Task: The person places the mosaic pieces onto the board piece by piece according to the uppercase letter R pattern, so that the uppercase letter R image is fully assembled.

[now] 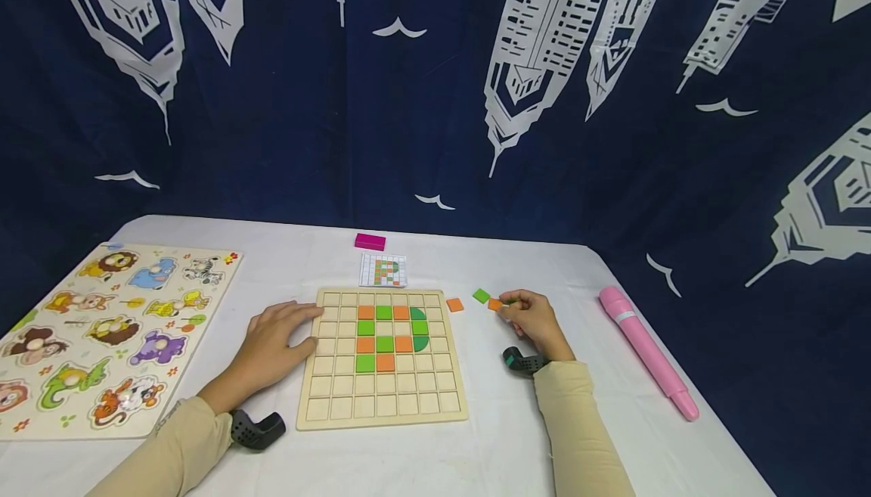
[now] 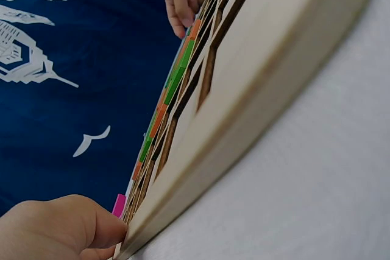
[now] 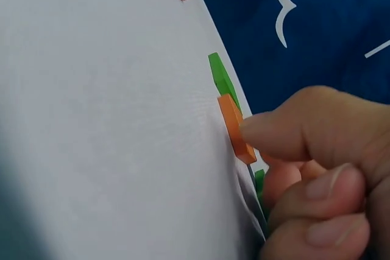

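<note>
A wooden grid board (image 1: 381, 406) holds orange, green and dark green rounded tiles in a P-like pattern. My left hand (image 1: 275, 338) rests against the board's left edge, its fingertips touching the rim; the left wrist view shows the thumb (image 2: 106, 226) at that edge. Right of the board, my right hand (image 1: 537, 323) pinches an orange square tile (image 3: 234, 129) low over the white table. A green tile (image 1: 481, 296) lies just beside it, and another green piece (image 3: 260, 181) is partly hidden behind the fingers. One more orange tile (image 1: 454, 305) lies close to the board's right edge.
Behind the board are a pattern card (image 1: 383, 270) and a magenta block (image 1: 370, 241). An animal puzzle board (image 1: 116, 330) covers the table's left side. A pink tube-shaped object (image 1: 649, 353) lies along the right edge. A dark blue printed curtain (image 1: 292, 141) hangs behind.
</note>
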Tool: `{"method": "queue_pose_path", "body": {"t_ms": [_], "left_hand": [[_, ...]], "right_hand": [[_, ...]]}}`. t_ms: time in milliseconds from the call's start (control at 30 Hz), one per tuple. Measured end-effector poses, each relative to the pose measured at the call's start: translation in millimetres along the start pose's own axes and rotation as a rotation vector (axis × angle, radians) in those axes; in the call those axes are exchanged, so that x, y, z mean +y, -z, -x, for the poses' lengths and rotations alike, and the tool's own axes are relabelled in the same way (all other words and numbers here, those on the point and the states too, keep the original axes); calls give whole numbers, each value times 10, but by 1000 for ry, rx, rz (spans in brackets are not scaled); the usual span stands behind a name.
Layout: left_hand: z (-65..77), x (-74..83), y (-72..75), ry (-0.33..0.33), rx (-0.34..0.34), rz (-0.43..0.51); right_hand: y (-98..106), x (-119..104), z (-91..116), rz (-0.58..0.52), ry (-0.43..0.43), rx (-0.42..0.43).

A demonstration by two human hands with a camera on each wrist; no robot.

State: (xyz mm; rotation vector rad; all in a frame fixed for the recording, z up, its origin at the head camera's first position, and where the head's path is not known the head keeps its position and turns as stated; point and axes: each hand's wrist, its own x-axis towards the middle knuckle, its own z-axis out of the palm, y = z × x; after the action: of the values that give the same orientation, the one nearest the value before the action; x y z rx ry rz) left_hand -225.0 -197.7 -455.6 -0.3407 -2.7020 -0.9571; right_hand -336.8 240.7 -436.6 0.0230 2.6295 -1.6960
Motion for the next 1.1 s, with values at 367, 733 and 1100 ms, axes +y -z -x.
{"method": "queue_pose_path", "body": {"t_ms": [367,733,1100], "left_hand": [[3,0,7,-1,0,2],[-2,-5,-2,0,2,3],[-3,-10,-3,-3,3,4]], "right_hand": [[-44,0,2,77,-23,40],[-61,-59,21,-12,13,-8],[-160,-266,41,-35,104,-137]]}}
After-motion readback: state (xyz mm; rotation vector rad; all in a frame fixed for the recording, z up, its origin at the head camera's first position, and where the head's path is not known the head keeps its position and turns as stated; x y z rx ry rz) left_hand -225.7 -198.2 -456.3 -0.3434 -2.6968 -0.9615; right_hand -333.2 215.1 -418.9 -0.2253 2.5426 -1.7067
